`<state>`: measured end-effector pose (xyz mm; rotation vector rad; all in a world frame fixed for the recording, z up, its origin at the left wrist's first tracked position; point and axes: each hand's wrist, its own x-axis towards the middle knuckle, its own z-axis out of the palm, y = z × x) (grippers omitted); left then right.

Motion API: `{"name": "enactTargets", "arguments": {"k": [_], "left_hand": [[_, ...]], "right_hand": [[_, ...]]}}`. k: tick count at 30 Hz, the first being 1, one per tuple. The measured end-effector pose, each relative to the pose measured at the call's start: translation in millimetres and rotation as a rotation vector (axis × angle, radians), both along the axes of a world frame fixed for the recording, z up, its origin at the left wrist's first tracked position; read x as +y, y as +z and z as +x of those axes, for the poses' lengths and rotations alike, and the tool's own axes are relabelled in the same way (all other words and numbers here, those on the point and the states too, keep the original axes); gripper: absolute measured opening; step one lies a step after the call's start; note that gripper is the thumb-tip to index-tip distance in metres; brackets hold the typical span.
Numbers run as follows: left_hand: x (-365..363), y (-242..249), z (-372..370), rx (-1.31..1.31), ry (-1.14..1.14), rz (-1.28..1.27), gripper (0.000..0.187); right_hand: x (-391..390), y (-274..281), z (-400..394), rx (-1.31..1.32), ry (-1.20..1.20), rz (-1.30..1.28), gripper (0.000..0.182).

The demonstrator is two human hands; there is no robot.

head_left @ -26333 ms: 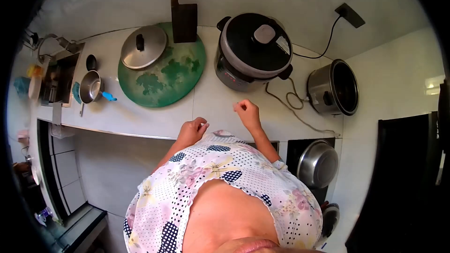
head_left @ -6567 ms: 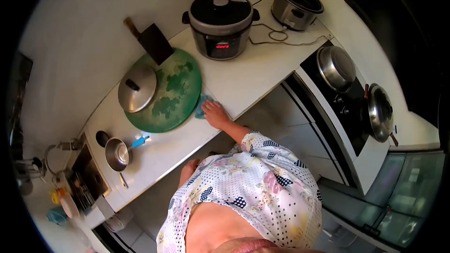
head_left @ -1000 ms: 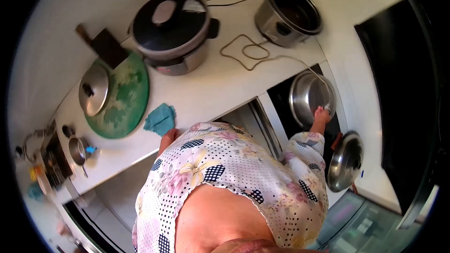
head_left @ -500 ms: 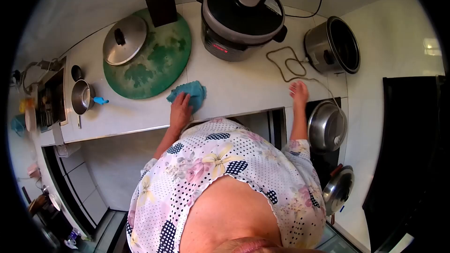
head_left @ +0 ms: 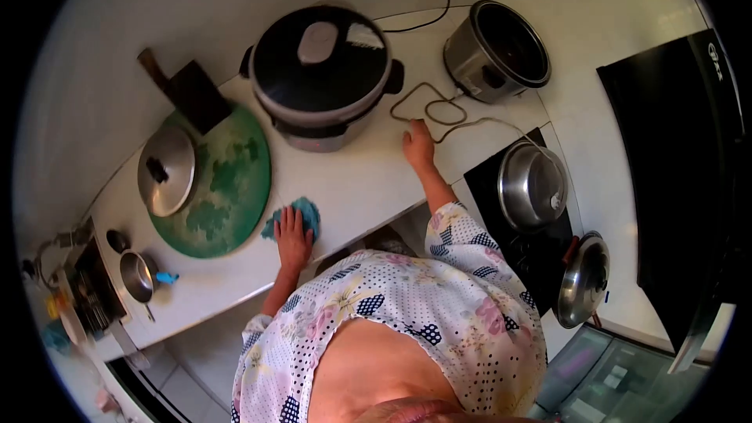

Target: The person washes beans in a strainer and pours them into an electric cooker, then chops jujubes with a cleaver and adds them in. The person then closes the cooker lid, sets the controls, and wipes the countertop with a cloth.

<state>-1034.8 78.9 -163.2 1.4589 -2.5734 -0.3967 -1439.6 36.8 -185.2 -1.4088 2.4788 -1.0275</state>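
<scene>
My left hand (head_left: 293, 246) lies over a blue-green cloth (head_left: 311, 216), its fingers stretched forward and pressing the cloth to the white counter. Just left of the cloth is a round, green-stained cutting board (head_left: 247, 211). My right hand (head_left: 420, 147) rests low over the counter with its fingertips right at a thin power cord (head_left: 446, 123), thumb apart from the fingers. The cord's loops lie between a large multicooker (head_left: 313, 94) with a black lid and a smaller steel cooker pot (head_left: 470, 63) tilted at the back right.
A metal lid (head_left: 176, 180) and a dark cleaver (head_left: 200, 98) rest on the board. A small saucepan (head_left: 138, 276) with a blue item stands left, near the sink (head_left: 94, 290). At right, a steel bowl (head_left: 529, 188) sits upside down on the black cooktop (head_left: 529, 258), a lid (head_left: 583, 286) beside it.
The camera view has turned and shifted. My right hand has moved forward and left to the cord loops. My left hand stays on the cloth, fingers stretched further over it.
</scene>
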Motion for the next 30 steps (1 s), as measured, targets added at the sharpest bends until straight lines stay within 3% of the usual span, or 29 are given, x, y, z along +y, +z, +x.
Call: {"name": "enactTargets", "arguments": {"k": [5, 8, 10, 16, 19, 22, 28, 30], "left_hand": [[23, -16, 15, 0.062, -0.128, -0.029, 0.059], [14, -13, 0, 0.088, -0.198, 0.013, 0.059], [1, 0, -15, 0.09, -0.267, -0.008, 0.058], [-88, 42, -77, 0.061, -0.307, -0.157, 0.057], [-147, 69, -111, 0.077, -0.257, -0.303, 0.054], [-207, 102, -147, 0.13, -0.165, -0.431, 0.043], [-287, 168, -201, 1.079, 0.036, -0.312, 0.023], [-315, 205, -219, 1.179, 0.038, -0.172, 0.024]], "right_hand": [[-17, 48, 10, 0.333, -0.023, 0.044, 0.04], [-24, 51, 11, 0.382, 0.059, 0.173, 0.038], [-24, 65, 22, 0.355, 0.095, 0.12, 0.029], [-21, 87, 26, 0.135, 0.093, -0.072, 0.013], [-11, 104, 31, 0.165, 0.186, -0.058, 0.012], [4, 120, 63, 0.337, 0.231, -0.257, 0.014], [23, 120, 125, 0.303, 0.257, -0.361, 0.013], [27, 125, 143, 0.315, 0.279, -0.399, 0.014]]}}
